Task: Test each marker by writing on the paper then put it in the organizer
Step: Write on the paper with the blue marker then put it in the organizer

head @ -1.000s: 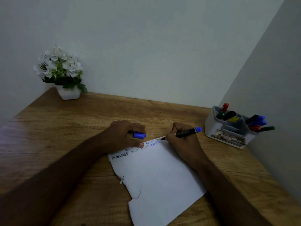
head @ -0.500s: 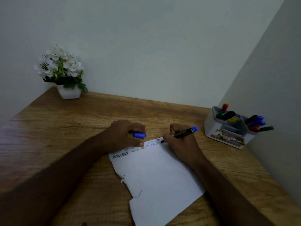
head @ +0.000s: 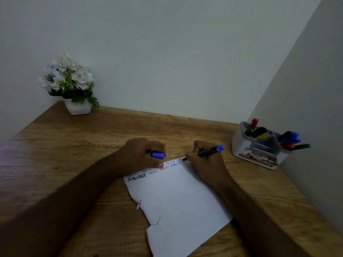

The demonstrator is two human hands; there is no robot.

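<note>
Marker point(head: 208, 151) pinched in right hand point(head: 206, 164) fingers, tip on paper point(head: 181, 204); left hand point(head: 139, 154) fingers grip cap point(head: 158, 155).

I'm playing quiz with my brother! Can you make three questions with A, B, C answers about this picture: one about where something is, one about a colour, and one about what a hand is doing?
1. Where does the organizer stand?
A. Beside the flowers
B. At the desk's right side, by the wall
C. On the paper

2. What colour is the cap in the left hand?
A. Blue
B. Yellow
C. Orange

3. What is the right hand doing?
A. Lying flat and empty
B. Touching the flower pot
C. Gripping a marker with its tip at the paper

Answers:
1 B, it sits far right, with the flower pot far left.
2 A, the cap is plainly blue.
3 C, fingers curl round the marker by the letters.
</note>
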